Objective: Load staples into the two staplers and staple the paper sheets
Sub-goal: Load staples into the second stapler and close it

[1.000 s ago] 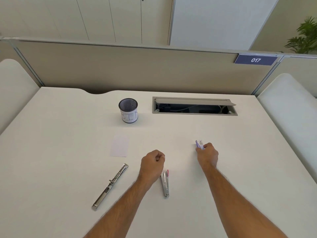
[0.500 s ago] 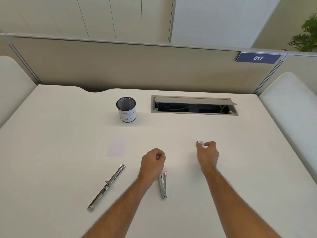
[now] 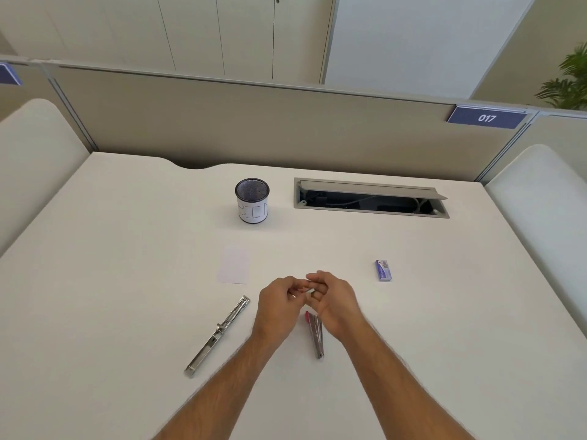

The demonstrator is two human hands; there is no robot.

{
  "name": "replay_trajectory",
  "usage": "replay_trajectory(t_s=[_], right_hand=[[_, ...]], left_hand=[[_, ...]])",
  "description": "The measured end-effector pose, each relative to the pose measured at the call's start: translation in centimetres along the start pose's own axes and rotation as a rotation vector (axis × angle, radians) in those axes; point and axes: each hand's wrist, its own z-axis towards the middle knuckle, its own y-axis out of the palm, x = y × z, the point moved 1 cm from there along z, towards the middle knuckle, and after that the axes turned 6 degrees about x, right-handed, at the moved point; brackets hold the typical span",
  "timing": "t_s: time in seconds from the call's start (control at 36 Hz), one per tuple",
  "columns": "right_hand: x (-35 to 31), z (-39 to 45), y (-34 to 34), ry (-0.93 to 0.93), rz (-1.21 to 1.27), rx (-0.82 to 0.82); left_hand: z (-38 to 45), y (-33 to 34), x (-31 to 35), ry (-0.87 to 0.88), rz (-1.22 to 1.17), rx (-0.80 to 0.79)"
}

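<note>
We take the mesh cup [image 3: 252, 200], a dark cup with a white label standing toward the back of the white counter [image 3: 111, 281], as our landmark. Our two hands meet nearer to us than the cup and a little to its right, above the counter. The left hand [image 3: 279, 308] has its fingers curled, and the right hand [image 3: 333, 301] curls toward it, so that the fingertips of both come together around a small pale piece [image 3: 309, 291]. It is too small for us to say what it is. So the grip of each hand is pressed together in a pinch on that piece, as far as we can tell.

Just below the hands, on the near side of them from the cup, lies the small stapler [image 3: 316, 333] with a red tip; the right hand partly covers it. To the near left of the cup, well apart from it, the long metal stapler [image 3: 217, 336] lies opened out flat and slanted on the counter. Between the cup and that stapler a white paper sheet [image 3: 233, 265] lies flat. To the right of the cup and nearer to us, the purple staple box [image 3: 383, 270] rests on the counter, apart from both hands. Directly right of the cup, an open cable hatch [image 3: 370, 198] is set into the counter. Behind the cup runs a beige partition [image 3: 254, 128] bearing a blue sign [image 3: 486, 117] marked 017.
</note>
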Motion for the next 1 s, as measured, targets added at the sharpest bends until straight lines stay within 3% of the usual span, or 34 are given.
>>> replay_trajectory(t_s=[0.31, 0.5, 0.67, 0.83, 1.0], right_hand=[[3.1, -2.2, 4.3, 0.001, -0.144, -0.093], [4.4, -3.3, 4.9, -0.129, -0.374, -0.232], [5.5, -4.2, 5.1, -0.447, -0.733, -0.143], [5.5, -4.1, 5.3, -0.727, -1.12, -0.208], [5.0, -3.5, 5.8, -0.808, -1.276, -0.221]], left_hand=[[-0.4, -3.7, -2.4, 0.145, 0.304, -0.006], [-0.5, -5.8, -3.1, -0.074, 0.111, 0.046], [0.1, -7.6, -4.1, -0.277, -0.089, 0.033], [0.3, -8.6, -4.6, -0.247, 0.032, -0.045], [0.0, -8.9, -4.6, -0.262, -0.044, -0.072]])
